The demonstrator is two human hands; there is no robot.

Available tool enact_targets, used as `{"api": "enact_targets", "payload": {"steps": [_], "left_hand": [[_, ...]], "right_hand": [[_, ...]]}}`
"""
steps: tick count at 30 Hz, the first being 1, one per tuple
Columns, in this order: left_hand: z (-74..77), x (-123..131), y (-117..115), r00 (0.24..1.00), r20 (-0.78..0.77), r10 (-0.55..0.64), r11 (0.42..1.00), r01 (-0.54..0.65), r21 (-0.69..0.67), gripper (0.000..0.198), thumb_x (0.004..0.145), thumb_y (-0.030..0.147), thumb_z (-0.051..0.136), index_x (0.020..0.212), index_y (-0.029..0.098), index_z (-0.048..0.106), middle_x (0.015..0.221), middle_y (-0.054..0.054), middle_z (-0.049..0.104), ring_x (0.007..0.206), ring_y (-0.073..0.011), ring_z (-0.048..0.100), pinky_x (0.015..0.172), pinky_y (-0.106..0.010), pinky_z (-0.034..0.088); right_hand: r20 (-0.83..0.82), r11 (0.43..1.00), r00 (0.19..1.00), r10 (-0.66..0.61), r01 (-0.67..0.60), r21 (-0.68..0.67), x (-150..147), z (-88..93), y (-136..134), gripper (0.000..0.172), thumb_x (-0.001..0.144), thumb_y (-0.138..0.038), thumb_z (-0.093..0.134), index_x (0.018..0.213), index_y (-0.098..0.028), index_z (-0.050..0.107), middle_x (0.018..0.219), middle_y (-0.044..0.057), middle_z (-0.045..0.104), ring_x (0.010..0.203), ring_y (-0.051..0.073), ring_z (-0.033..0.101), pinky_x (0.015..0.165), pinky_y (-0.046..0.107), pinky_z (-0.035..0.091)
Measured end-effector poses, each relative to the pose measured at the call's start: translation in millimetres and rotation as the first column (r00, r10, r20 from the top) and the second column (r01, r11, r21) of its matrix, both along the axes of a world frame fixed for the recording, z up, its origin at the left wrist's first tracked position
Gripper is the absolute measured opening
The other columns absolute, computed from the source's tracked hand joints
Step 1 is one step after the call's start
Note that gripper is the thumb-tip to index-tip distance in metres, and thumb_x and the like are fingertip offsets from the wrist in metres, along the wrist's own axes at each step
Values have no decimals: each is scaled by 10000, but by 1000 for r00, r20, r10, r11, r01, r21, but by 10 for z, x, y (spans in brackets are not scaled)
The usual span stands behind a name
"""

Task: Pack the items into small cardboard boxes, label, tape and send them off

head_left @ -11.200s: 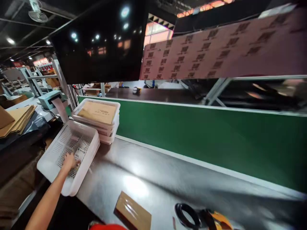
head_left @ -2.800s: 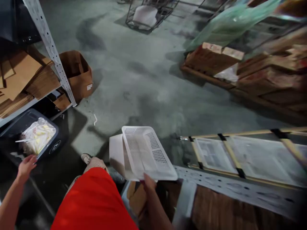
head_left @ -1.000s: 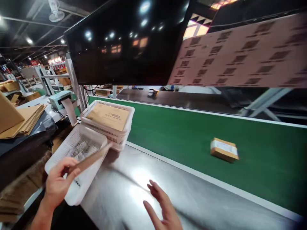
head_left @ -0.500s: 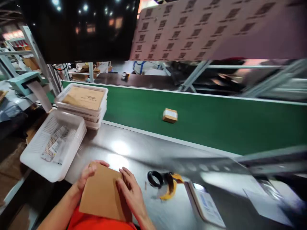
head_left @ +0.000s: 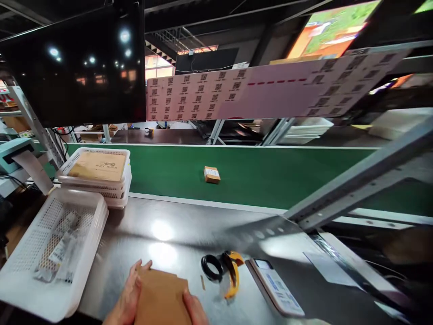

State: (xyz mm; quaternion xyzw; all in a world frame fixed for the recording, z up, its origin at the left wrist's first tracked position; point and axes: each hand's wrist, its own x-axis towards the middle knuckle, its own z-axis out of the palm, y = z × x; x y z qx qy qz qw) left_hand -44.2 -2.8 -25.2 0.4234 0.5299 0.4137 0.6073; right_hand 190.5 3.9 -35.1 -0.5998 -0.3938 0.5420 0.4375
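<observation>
At the bottom of the view, a brown cardboard box (head_left: 162,295) is held between my two hands above the front of the metal bench. My left hand (head_left: 127,295) grips its left side, with fingertips showing past the far corner. Around the right edge, my right hand (head_left: 195,309) is closed, its thumb toward the top face; its other fingers are hidden. To the right of the box lies a yellow tape dispenser (head_left: 233,275), with a black ring (head_left: 212,268) beside it. Further right rests a phone (head_left: 277,286) in a pale case.
White plastic baskets (head_left: 50,253) stand at the left, the front one holding clear bags. Behind them, stacked baskets (head_left: 94,167) carry a brown envelope. A small labelled parcel (head_left: 212,174) sits on the green conveyor belt (head_left: 162,169). A slanted metal post (head_left: 365,176) rises at right.
The camera view has tilted up and shifted right. My right hand has gone from lying over the box's right side to gripping its edge; the box sits lower in view.
</observation>
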Motion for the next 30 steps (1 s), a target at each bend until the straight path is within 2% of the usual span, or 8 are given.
{"api": "enact_targets", "payload": {"steps": [4, 9, 15, 19, 22, 24, 27, 30], "left_hand": [[91, -12, 195, 990, -132, 43, 999, -41, 22, 790, 759, 852, 654, 1246, 249, 803, 1494, -186, 641, 1448, -412, 532, 1261, -539, 370], [13, -1, 173, 972, -163, 171, 971, -194, -141, 596, 689, 562, 760, 1167, 207, 790, 1075, -107, 764, 989, -319, 742, 866, -422, 607], [-150, -174, 381, 919, -394, 27, 993, 22, 119, 590, 921, 683, 517, 1053, 207, 842, 1300, -144, 753, 1298, -374, 650, 1169, -528, 491], [-572, -401, 600, 824, -566, 24, 834, 296, 466, 545, 1050, 567, 422, 1296, 241, 783, 1441, -133, 697, 1391, -340, 609, 1211, -559, 472], [-1072, -637, 477, 664, -743, 84, 702, 490, 517, 454, 1076, 479, 440, 1374, 318, 741, 1584, -105, 598, 1474, -339, 546, 1169, -570, 525], [-1360, -751, 302, 591, -803, 85, 674, 560, 483, 417, 1081, 414, 468, 1429, 374, 693, 1645, -71, 536, 1466, -307, 563, 1155, -517, 552], [-1602, -826, 107, 565, -816, 119, 666, 564, 488, 425, 1076, 369, 494, 1468, 407, 653, 1669, -46, 506, 1459, -295, 573, 1163, -483, 552], [-1686, -852, 97, 587, -797, 144, 657, 545, 520, 398, 1073, 401, 500, 1415, 401, 702, 1625, -41, 555, 1422, -303, 605, 1137, -473, 577]], "right_hand": [[-64, 994, 998, 29, -35, -100, -21, 87, 50, 590, 673, -781, 740, 804, -215, 843, 913, 129, 819, 996, 410, 751, 947, 526, 608], [-205, 998, 978, 33, -42, -41, -123, 228, 44, 549, 757, -534, 715, 1218, -254, 818, 1061, 64, 834, 1029, 338, 745, 1014, 514, 560], [111, 955, 983, 144, -167, 244, -206, -47, 171, 458, 1019, -512, 488, 1098, -230, 841, 1129, 83, 810, 1101, 295, 719, 1061, 460, 541], [463, 747, 873, 152, -409, 525, -227, -677, 307, 513, 1071, -352, 399, 1498, -160, 608, 1475, 183, 644, 1377, 297, 590, 1180, 492, 496], [754, 522, 631, 182, -712, 469, -193, -1191, 219, 623, 1044, -313, 457, 1633, -116, 409, 1606, 225, 521, 1545, 321, 418, 1236, 575, 434], [835, 449, 510, 207, -808, 382, -93, -1405, 104, 652, 1040, -317, 478, 1655, -133, 363, 1621, 208, 518, 1572, 316, 383, 1239, 595, 422], [821, 597, 561, 109, -697, 397, 273, -1418, 20, 583, 1047, -305, 450, 1617, -186, 426, 1608, 194, 538, 1539, 309, 440, 1212, 613, 438], [808, 874, 536, -247, -237, 425, 959, -1093, 101, 481, 1039, -312, 413, 1474, -190, 578, 1483, 220, 621, 1430, 358, 533, 1139, 645, 468]]}}
